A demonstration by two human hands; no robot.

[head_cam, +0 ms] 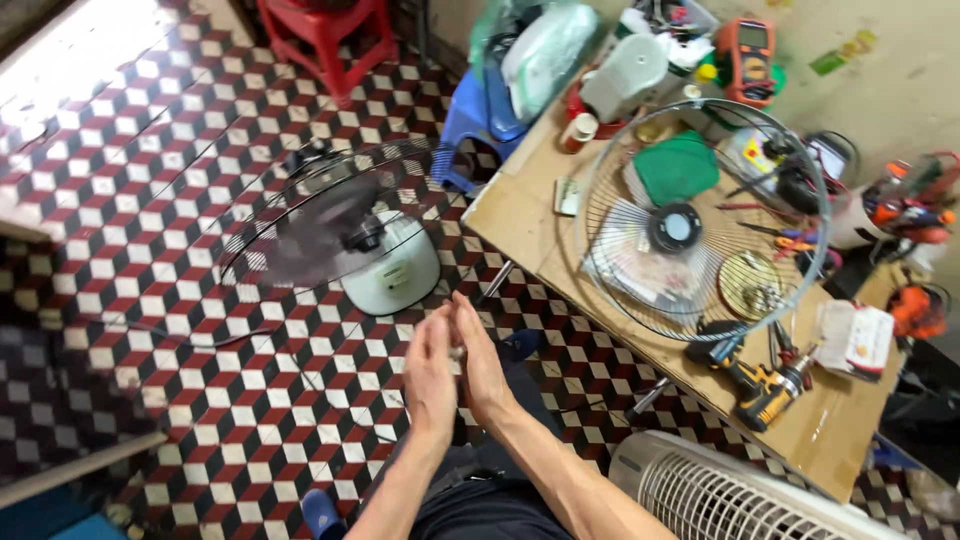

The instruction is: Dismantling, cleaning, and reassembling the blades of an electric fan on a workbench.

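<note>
Hands [455, 365] pressed palm to palm, fingers pointing forward; perhaps pinching something small.

Small pale object [457, 349]: pinched between the palms of the left hand [430, 375] and right hand [483, 365], mostly hidden, shape not discernible. Both hands upright, palms pressed together, fingers [438, 325] extended upward, held over the checkered floor [200, 330]. Nearest item: pale green fan motor housing [392, 270] with blurred blades [315, 235], lying on the floor just beyond the fingertips.
</note>
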